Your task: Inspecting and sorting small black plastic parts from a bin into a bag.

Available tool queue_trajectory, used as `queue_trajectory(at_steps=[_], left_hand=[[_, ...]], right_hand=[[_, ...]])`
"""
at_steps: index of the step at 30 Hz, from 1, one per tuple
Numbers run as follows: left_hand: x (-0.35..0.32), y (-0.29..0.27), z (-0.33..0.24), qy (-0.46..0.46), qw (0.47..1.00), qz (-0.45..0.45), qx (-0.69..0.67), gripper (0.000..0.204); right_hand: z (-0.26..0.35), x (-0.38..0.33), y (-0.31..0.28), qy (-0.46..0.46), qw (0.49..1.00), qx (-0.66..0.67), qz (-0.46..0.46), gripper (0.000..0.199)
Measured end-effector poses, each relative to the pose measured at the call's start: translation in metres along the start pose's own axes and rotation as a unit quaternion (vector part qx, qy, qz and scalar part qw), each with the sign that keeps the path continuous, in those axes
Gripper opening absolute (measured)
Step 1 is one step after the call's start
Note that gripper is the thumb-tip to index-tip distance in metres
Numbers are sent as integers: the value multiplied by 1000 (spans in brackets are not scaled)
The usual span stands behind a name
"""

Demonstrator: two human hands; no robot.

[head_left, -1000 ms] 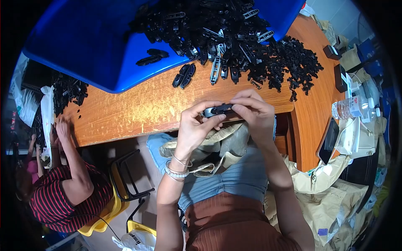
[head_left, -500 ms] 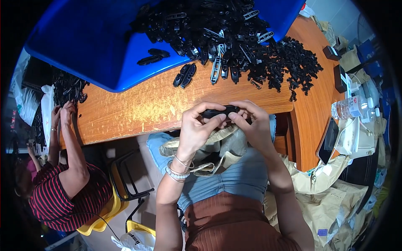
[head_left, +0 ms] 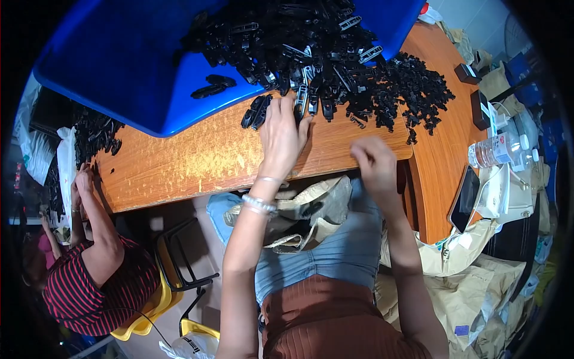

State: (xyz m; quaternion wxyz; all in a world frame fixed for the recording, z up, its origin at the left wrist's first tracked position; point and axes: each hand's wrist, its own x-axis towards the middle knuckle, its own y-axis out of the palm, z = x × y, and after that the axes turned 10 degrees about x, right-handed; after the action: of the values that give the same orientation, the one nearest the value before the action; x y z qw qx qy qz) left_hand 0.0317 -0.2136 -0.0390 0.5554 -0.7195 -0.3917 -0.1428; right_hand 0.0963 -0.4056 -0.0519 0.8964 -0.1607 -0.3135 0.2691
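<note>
My left hand (head_left: 281, 133) reaches over the table to the near edge of a heap of black plastic parts (head_left: 269, 45). Its fingers are stretched forward and its thumb stands apart, beside a long part with a silvery frame (head_left: 302, 96). Just left of the fingertips lies a pair of black oval parts (head_left: 256, 112). Blurred by motion, my right hand (head_left: 375, 160) hovers at the table's front edge, its fingers partly curled; whether it holds anything does not show. An open beige bag (head_left: 332, 200) rests on my lap, with a smeared dark piece (head_left: 311, 209) over its mouth.
A blue bin (head_left: 119, 72) lies open toward me under the heap. Small black pieces (head_left: 427, 90) spread to the right on the wooden table (head_left: 179, 164). A bottle (head_left: 490, 152) and a phone (head_left: 465, 198) are at the right. A person in stripes (head_left: 98, 284) works at the left.
My hands held a black oval part together above the bag. They have parted: the left moved forward to the heap, the right shifted right, and a dark piece now shows over the bag.
</note>
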Motion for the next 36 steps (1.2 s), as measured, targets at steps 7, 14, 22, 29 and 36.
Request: queue_trajectory(at_steps=[7,14,22,29,36], left_hand=[[-1,12,12,-103,984,118,-89,25],[-28,-22,5,-156,905,165,-359,23],[-41,-53,-19,-236,790,273,-496,20],[-42,-58,-24,-271,743,273,-548,20],[-45,-60,-34,-173,855,270,-407,15]], right_hand=[[-20,27,13,-25,980,-187,-62,7],[-16,13,17,-113,991,-34,-64,12],[37,11,14,-121,978,171,-12,20],[35,8,8,-187,980,70,19,23],[26,-5,2,216,911,316,152,27]])
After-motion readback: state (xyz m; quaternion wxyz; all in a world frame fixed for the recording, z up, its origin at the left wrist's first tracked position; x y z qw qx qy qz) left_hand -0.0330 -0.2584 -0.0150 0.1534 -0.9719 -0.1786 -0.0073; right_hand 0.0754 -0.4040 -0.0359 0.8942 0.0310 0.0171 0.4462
